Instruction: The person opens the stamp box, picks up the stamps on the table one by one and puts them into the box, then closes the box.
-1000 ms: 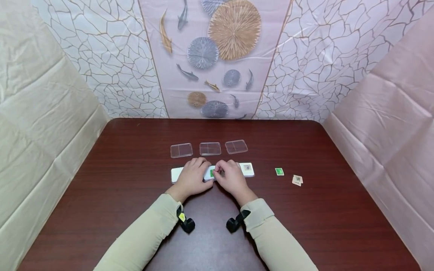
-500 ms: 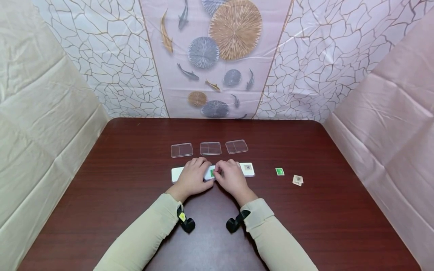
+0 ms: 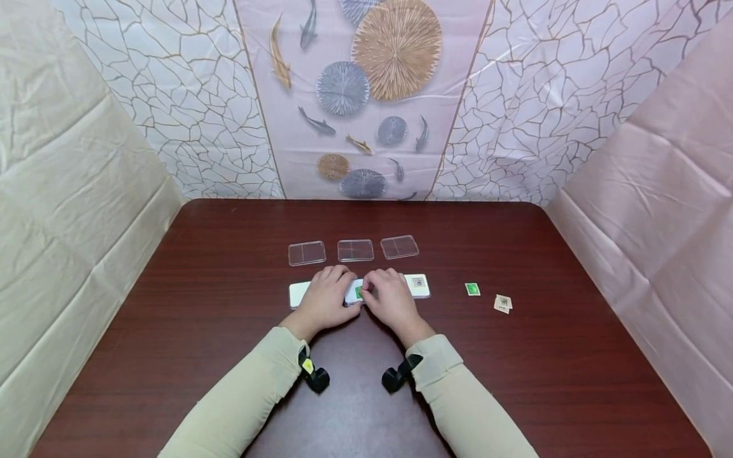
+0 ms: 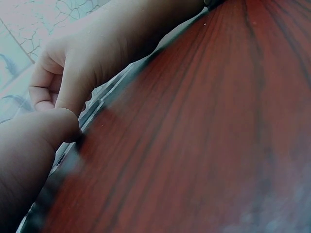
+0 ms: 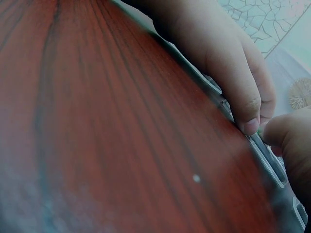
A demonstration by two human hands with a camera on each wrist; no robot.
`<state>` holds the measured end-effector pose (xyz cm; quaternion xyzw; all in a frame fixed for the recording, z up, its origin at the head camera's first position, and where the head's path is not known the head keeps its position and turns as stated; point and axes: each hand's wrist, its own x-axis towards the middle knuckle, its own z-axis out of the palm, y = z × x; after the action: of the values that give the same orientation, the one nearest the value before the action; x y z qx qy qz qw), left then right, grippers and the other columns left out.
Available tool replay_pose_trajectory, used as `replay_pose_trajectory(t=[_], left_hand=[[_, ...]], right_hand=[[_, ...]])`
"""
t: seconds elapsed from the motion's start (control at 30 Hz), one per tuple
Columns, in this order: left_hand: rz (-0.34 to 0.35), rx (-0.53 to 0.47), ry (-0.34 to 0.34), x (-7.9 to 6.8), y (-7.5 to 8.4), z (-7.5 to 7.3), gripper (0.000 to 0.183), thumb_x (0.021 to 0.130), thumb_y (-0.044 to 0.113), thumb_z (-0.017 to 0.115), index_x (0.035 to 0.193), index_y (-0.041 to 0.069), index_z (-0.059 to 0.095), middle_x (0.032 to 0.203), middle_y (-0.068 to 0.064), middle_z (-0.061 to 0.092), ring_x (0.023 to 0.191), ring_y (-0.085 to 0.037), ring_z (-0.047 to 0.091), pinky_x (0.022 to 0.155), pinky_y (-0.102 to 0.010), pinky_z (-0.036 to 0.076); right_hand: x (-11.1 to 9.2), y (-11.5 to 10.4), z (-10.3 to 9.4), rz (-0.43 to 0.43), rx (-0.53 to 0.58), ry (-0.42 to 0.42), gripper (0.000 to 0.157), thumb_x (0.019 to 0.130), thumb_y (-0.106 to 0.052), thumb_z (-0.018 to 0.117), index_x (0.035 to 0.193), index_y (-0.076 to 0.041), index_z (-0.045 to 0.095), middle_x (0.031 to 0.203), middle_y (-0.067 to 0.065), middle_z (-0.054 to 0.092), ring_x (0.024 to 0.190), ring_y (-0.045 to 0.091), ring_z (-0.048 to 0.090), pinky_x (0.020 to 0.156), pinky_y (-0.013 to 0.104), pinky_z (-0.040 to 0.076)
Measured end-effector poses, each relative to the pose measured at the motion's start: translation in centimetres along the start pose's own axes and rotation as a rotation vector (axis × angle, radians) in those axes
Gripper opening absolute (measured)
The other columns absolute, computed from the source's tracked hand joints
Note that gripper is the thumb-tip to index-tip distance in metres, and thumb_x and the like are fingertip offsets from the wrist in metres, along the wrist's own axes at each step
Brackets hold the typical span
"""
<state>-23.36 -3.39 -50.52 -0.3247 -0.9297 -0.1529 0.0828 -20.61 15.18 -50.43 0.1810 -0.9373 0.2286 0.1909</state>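
Note:
My left hand (image 3: 326, 294) lies over a row of thin white rectangular cases, its thumb at the front edge of the middle white case (image 3: 353, 284) and its fingers arched toward the far edge. That hand holds the case. A small green stamp (image 3: 358, 292) lies on this case, partly covered by my right hand (image 3: 392, 298), whose thumb and forefinger pinch at it. A speck of green shows between the hands in the right wrist view. To the right, another white case (image 3: 417, 286) bears a pale stamp (image 3: 418, 282). The left white case (image 3: 297, 294) is partly hidden.
Behind the hands lie three clear plastic lids, on the left (image 3: 306, 254), in the middle (image 3: 355, 250) and on the right (image 3: 399, 247). Farther right on the brown table (image 3: 515, 381) are a loose green stamp (image 3: 472, 290) and overlapping pale stamps (image 3: 502, 303).

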Motion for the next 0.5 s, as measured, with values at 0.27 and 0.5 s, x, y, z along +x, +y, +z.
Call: replay_pose_trajectory(t=[0.27, 0.5], left_hand=[[0.004, 0.001, 0.012, 0.07, -0.1, 0.14, 0.054, 0.083, 0.044, 0.066, 0.126, 0.01, 0.063, 0.125, -0.008, 0.057, 0.116, -0.029, 0.052, 0.103, -0.049, 0.041], [0.009, -0.009, 0.023, -0.05, -0.02, 0.01, 0.054, 0.084, 0.043, 0.067, 0.125, 0.009, 0.064, 0.124, -0.009, 0.058, 0.115, -0.029, 0.052, 0.103, -0.05, 0.041]], right_hand=[[0.07, 0.03, 0.07, 0.009, -0.009, -0.011, 0.014, 0.086, -0.015, 0.076, 0.085, -0.018, 0.062, 0.081, -0.004, 0.063, 0.08, 0.021, 0.053, 0.075, 0.04, 0.042], [0.01, -0.1, 0.01, 0.045, 0.03, -0.01, 0.013, 0.09, -0.017, 0.074, 0.087, -0.017, 0.062, 0.078, -0.004, 0.064, 0.08, 0.019, 0.052, 0.078, 0.04, 0.042]])
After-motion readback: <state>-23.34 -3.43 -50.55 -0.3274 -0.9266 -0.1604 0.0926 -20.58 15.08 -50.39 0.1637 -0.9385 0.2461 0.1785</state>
